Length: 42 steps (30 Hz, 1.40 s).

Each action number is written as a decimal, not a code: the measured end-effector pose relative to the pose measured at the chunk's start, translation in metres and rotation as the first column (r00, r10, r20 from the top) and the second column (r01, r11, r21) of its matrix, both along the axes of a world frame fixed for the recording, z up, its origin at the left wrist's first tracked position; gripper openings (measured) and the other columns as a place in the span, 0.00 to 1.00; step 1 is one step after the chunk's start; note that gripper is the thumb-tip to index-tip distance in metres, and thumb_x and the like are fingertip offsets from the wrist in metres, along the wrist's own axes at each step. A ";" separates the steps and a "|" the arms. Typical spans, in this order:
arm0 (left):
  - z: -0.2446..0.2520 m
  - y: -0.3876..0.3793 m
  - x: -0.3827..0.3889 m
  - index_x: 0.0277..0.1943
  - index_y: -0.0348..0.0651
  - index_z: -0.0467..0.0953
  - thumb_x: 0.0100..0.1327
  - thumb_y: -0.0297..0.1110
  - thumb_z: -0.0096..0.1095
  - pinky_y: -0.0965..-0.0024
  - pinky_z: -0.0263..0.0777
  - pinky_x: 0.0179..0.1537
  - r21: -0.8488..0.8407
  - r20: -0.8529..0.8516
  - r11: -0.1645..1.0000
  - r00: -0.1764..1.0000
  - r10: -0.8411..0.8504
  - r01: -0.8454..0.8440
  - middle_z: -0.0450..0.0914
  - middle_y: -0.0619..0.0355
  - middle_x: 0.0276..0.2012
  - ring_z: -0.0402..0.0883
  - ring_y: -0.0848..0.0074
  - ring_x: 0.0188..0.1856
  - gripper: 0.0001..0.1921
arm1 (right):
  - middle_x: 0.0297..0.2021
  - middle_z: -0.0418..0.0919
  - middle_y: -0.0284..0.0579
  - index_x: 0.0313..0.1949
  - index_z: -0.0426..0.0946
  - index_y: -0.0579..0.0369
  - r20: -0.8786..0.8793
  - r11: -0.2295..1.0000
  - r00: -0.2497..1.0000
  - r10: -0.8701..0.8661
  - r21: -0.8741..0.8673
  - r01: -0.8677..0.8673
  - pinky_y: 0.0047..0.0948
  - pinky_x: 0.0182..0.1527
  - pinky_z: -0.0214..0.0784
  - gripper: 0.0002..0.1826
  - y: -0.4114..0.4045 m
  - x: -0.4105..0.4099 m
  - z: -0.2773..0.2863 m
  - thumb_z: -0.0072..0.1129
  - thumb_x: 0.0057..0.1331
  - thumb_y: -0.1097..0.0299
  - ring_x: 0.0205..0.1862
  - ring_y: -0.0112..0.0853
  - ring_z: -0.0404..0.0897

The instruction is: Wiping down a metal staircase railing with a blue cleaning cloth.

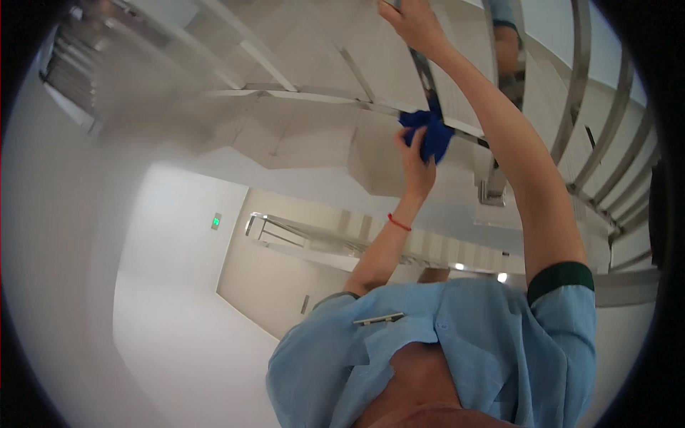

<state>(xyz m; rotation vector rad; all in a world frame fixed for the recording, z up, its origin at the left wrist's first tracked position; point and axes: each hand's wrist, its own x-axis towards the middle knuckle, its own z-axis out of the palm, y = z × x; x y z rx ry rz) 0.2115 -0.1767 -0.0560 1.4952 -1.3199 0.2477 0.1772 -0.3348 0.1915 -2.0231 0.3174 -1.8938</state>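
My left hand (417, 160), with a red bracelet at the wrist, holds a crumpled blue cloth (436, 139). The cloth lies against the foot of a shiny metal baluster (425, 75), where it meets the bottom rail (471, 138) of a stair railing. Higher up on the same baluster is my right hand (415, 27), with its fingers closed round the metal. The top picture edge cuts off part of that hand. A wide polished post (508, 64) beside my right forearm shows a reflection.
More curved metal balusters (580, 80) stand to the right and others (267, 67) to the left. Behind the railing are pale stair treads. Below lies another flight with a metal handrail (283, 222). A white wall (176, 241) bears a small green-lit sign (215, 221).
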 end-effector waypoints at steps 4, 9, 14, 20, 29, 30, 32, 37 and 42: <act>0.075 0.019 0.016 0.63 0.31 0.64 0.66 0.35 0.68 0.63 0.66 0.62 -0.300 -0.331 0.912 0.927 0.176 -0.280 0.75 0.47 0.55 0.74 0.65 0.58 0.28 | 0.35 0.79 0.68 0.54 0.67 0.69 0.032 1.000 0.999 -0.019 -0.011 0.020 0.51 0.42 0.70 0.26 0.001 -0.007 -0.003 0.59 0.64 0.61 0.40 0.60 0.79; 0.274 0.040 0.118 0.63 0.33 0.63 0.66 0.34 0.69 0.66 0.71 0.54 -0.756 -0.025 0.640 0.983 0.182 -0.138 0.77 0.51 0.50 0.77 0.70 0.49 0.29 | 0.25 0.76 0.52 0.48 0.68 0.65 -0.026 0.978 0.992 0.124 0.174 -0.118 0.40 0.33 0.69 0.21 0.010 -0.017 0.000 0.58 0.68 0.58 0.25 0.43 0.74; 0.439 0.036 0.207 0.64 0.22 0.68 0.58 0.52 0.70 0.55 0.61 0.67 -0.552 0.314 0.731 0.712 0.628 -0.401 0.56 0.37 0.70 0.65 0.51 0.67 0.42 | 0.26 0.75 0.52 0.47 0.68 0.66 -0.001 0.996 0.996 0.085 0.038 -0.085 0.38 0.34 0.68 0.20 0.009 -0.008 -0.002 0.57 0.68 0.60 0.26 0.41 0.72; 0.390 -0.005 0.207 0.54 0.56 0.79 0.53 0.43 0.73 0.53 0.73 0.55 -0.521 0.218 0.692 0.707 0.673 -0.499 0.66 0.43 0.60 0.77 0.49 0.56 0.23 | 0.34 0.79 0.67 0.55 0.66 0.70 -0.049 0.989 0.997 0.057 0.136 -0.050 0.50 0.40 0.70 0.27 0.007 -0.012 -0.005 0.59 0.64 0.61 0.37 0.59 0.79; 0.212 0.024 0.184 0.48 0.55 0.79 0.47 0.29 0.76 0.53 0.73 0.54 -0.425 0.270 0.723 0.686 0.676 -0.545 0.68 0.46 0.56 0.76 0.49 0.54 0.23 | 0.38 0.78 0.70 0.53 0.68 0.70 0.066 0.999 0.997 -0.040 0.008 0.040 0.49 0.42 0.70 0.26 0.001 0.003 -0.006 0.59 0.64 0.61 0.40 0.59 0.79; 0.206 0.031 0.185 0.48 0.54 0.80 0.47 0.28 0.76 0.54 0.72 0.56 -0.390 0.310 0.750 0.691 0.653 -0.533 0.68 0.46 0.56 0.76 0.49 0.54 0.23 | 0.39 0.78 0.71 0.53 0.68 0.70 0.045 0.999 0.999 -0.026 0.029 0.024 0.49 0.43 0.70 0.26 0.002 0.003 -0.005 0.59 0.64 0.61 0.41 0.60 0.78; 0.197 0.048 0.196 0.48 0.53 0.80 0.47 0.28 0.76 0.54 0.70 0.58 -0.421 0.271 0.770 0.744 0.610 -0.479 0.69 0.45 0.56 0.75 0.50 0.55 0.23 | 0.40 0.78 0.72 0.53 0.67 0.70 0.034 1.000 0.999 -0.003 0.030 0.002 0.49 0.44 0.70 0.27 0.008 0.001 -0.002 0.60 0.63 0.61 0.42 0.60 0.78; 0.235 0.083 0.222 0.56 0.36 0.75 0.56 0.27 0.71 0.56 0.66 0.62 -0.626 -0.020 0.633 0.821 0.570 -0.455 0.66 0.43 0.61 0.70 0.53 0.62 0.24 | 0.27 0.76 0.54 0.49 0.68 0.66 0.073 0.992 0.989 0.128 0.009 -0.129 0.38 0.35 0.69 0.22 0.003 -0.001 -0.008 0.58 0.69 0.58 0.28 0.41 0.75; 0.372 0.079 0.239 0.62 0.25 0.69 0.64 0.44 0.67 0.58 0.61 0.66 -0.635 0.093 0.668 0.820 0.565 -0.388 0.61 0.37 0.66 0.67 0.52 0.64 0.33 | 0.33 0.77 0.60 0.50 0.69 0.68 0.018 0.988 0.999 0.030 0.148 -0.033 0.42 0.38 0.70 0.21 0.010 -0.020 -0.007 0.59 0.66 0.62 0.33 0.48 0.76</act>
